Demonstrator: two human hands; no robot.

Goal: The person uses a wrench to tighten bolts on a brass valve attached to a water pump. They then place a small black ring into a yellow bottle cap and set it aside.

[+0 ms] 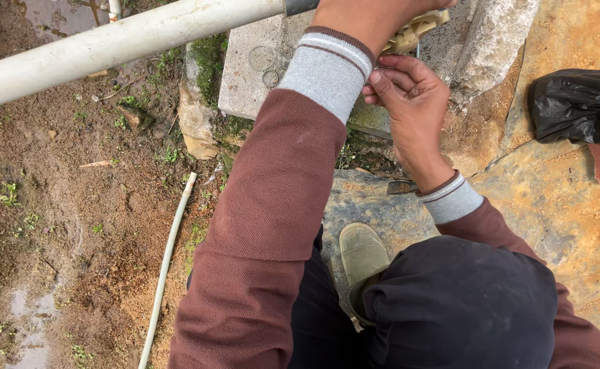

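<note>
Right hand (409, 96): fingers curled, tips pinched on a small item beside the left cuff; the item is too small to identify. Left hand (372, 17): mostly cut off by the upper frame edge; closed over a tan, worn fitting (413, 34) at the end of the large white pipe (108, 44). The pipe runs diagonally from the left edge to the hands. Below the hands lies a grey concrete slab (245, 75) with moss at its edge. A thin white pipe (167, 256) lies on the muddy ground (54, 205). A black plastic bag (577, 102) rests on the rock at right.
</note>
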